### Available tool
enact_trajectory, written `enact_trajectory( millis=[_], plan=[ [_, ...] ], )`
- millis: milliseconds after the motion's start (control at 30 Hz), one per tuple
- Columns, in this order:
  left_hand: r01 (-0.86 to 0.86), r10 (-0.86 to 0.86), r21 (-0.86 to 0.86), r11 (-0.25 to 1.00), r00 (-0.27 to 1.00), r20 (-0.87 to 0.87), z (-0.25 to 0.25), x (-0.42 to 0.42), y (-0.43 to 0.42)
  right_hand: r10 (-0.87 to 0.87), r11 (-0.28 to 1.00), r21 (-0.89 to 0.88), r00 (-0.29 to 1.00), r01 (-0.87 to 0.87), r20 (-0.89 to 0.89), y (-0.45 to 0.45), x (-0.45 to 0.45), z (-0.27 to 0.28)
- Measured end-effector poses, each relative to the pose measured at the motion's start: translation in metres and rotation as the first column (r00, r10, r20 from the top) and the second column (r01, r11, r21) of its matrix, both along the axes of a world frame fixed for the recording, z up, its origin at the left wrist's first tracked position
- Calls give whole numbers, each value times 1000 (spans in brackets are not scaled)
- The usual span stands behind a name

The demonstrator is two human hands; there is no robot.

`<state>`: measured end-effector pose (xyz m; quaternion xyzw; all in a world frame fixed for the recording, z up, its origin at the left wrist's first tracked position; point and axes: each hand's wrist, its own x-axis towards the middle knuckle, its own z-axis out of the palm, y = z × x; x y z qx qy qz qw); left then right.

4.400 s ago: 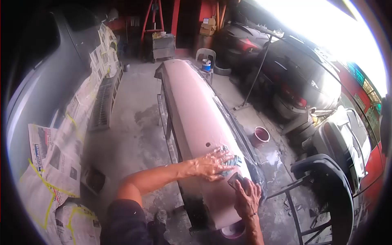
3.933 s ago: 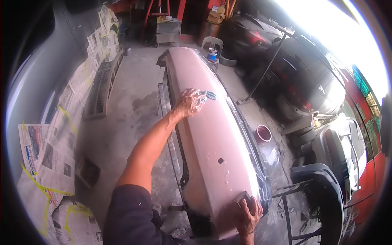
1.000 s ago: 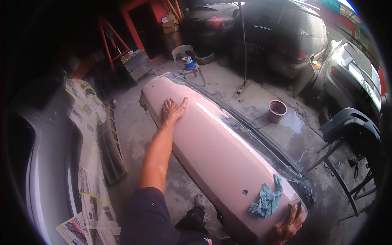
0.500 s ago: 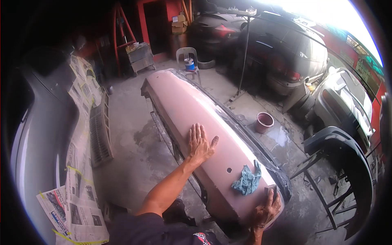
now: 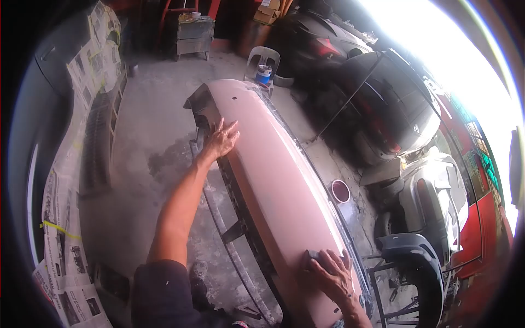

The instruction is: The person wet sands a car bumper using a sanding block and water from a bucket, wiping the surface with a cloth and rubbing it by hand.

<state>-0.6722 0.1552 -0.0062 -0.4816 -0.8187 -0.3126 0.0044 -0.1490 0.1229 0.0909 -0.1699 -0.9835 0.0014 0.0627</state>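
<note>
A long bumper [image 5: 268, 164] with a pinkish coat lies lengthwise on a stand in front of me. My left hand [image 5: 223, 138] rests on its far left edge with the fingers apart and nothing in it. Near the close end, my right hand [image 5: 332, 273] presses a small dark block [image 5: 312, 257] against the pinkish surface. A bit of blue-green cloth [image 5: 339, 323] shows at the bottom edge of the view, below my right forearm; most of it is hidden.
A bucket [image 5: 340, 191] stands on the floor to the right. Beyond the bumper, a chair [image 5: 263, 54] holds a blue-and-white can [image 5: 263, 74]. A dark bumper [image 5: 413, 249] on a frame is at the lower right. Newspaper-masked car panels line the left; parked cars stand at the right.
My left hand has slid from mid-bumper to its far left edge. My right hand and the block have moved farther up the surface, away from the near end. The view has turned.
</note>
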Motion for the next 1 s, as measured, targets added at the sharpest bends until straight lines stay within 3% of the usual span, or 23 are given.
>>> enact_trajectory(
  millis=[100, 133, 167, 200, 233, 300, 333, 433, 467, 500, 533, 567, 600, 633, 667, 700, 733, 800, 900, 967, 1000],
  plan=[
    [142, -142, 3, 990, 990, 22, -21, -50, 25, 46, 996, 80, 998, -50, 51, 6, 2, -12],
    [17, -85, 338, 941, 978, 189, -45, -49, 37, 61, 997, 44, 998, -60, -5, 14, -17, -16],
    [-159, -82, 608, 778, 933, 350, -60, -48, 47, 103, 995, 18, 994, -103, -36, 27, -65, -3],
    [-179, -64, 630, 756, 937, 343, -51, -43, 42, 118, 991, -57, 991, -121, -56, 43, -124, 11],
    [-179, -75, 630, 755, 932, 355, -57, -40, 43, 196, 980, 49, 979, -193, -62, 71, -180, 6],
    [-318, 64, 600, 735, 912, 405, -70, -40, 49, 356, 934, 22, 930, -356, -94, 129, -308, -1],
    [-384, 37, 649, 657, 876, 481, -78, -39, 53, 384, 923, 34, 909, -384, -162, 150, -374, -11],
    [-512, 100, 395, 762, 697, 710, -56, -32, 36, 342, 938, 33, 911, -344, -232, 214, -532, -36],
    [-509, 102, 393, 766, 700, 707, -65, -34, 38, 252, 967, 17, 945, -254, -211, 208, -543, -34],
    [-409, 238, 300, 862, 848, 475, -81, -41, 41, 164, 986, 3, 968, -166, -188, 198, -544, -28],
    [-333, 300, 168, 928, 934, 193, -97, -46, 48, 162, 986, 5, 968, -164, -190, 196, -530, -28],
    [-330, 297, 177, 927, 936, 191, -120, -51, 61, 264, 963, 4, 940, -269, -218, 196, -509, -29],
    [-404, 348, 326, 855, 912, 217, -148, -54, 77, 361, 929, 1, 902, -371, -239, 193, -483, -29],
    [-420, 323, 365, 831, 898, 298, -141, -38, 70, 374, 927, 91, 896, -363, -239, 175, -432, -25],
    [-440, 294, 404, 802, 880, 374, -134, -23, 63, 335, 942, 45, 931, -332, -146, 154, -375, -14],
    [-421, 213, 379, 824, 850, 482, -93, -19, 48, 301, 954, 38, 941, -299, -151, 126, -309, -10],
    [-432, 127, 401, 808, 791, 598, -88, -23, 50, 256, 963, 114, 960, -244, -114, 103, -237, -15],
    [-427, -7, 456, 781, 724, 690, -97, -42, 47, 125, 991, 53, 989, -121, -78, 29, -109, -4],
    [-411, -25, 504, 760, 756, 655, -106, -31, 64, 0, 994, 113, 1000, 3, -24, -38, 64, -21],
    [-433, 65, 528, 731, 814, 577, -111, -35, 60, -81, 991, 102, 994, 88, -69, -55, 91, -26],
    [-483, 54, 519, 706, 767, 640, -95, -27, 52, -57, 991, 116, 995, 67, -83, -35, 74, -23]
  ],
)
